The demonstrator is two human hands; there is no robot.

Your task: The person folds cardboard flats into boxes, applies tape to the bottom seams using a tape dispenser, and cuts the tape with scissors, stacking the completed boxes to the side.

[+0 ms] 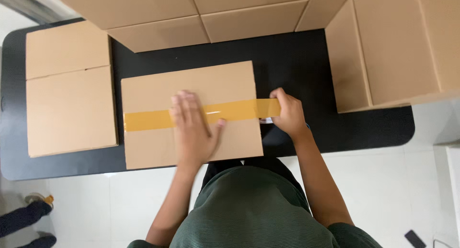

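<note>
A flattened carton lies at the black counter's left end. At centre, the left hand, fingers together, presses tan tape onto a cardboard box; the right hand grips the tape roll, mostly hidden, just past the box's edge.

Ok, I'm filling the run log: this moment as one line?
left hand flat on brown cardboard box | right hand pulling yellow-brown tape strip past box edge | black table
</note>
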